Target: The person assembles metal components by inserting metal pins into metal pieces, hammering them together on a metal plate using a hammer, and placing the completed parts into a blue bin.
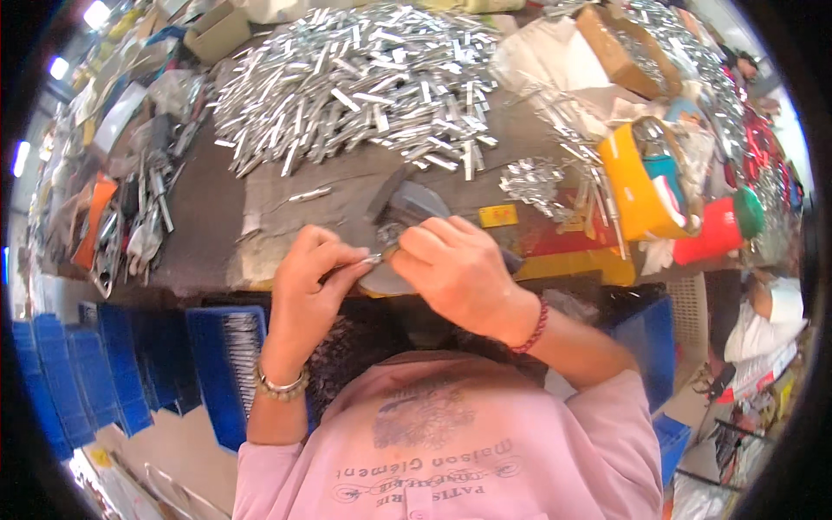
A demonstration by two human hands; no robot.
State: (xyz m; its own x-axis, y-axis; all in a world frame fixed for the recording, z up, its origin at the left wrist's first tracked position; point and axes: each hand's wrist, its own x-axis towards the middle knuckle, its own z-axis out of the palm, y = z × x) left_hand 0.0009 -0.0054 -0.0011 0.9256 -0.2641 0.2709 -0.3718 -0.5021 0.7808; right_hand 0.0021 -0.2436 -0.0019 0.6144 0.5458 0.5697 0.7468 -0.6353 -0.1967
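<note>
Both my hands meet at the table's near edge. My left hand (314,273) pinches a small shiny metal piece (373,258) between thumb and fingertips. My right hand (459,273) is closed just beside it, back of the hand upward; what its fingers hold is hidden. Beyond and partly under the hands stands a dark grey object (418,201) with a rounded grey part, its kind unclear. One loose metal strip (310,195) lies left of it. Farther back, a large heap of thin silvery metal strips (364,91) covers the table.
Right of the hands lie a small yellow box (497,215), a smaller pile of metal parts (533,184) and a yellow container (637,186) holding items. A red and green cylinder (718,229) lies beyond. Blue bins (227,373) stand below the table edge. Tools clutter the left side.
</note>
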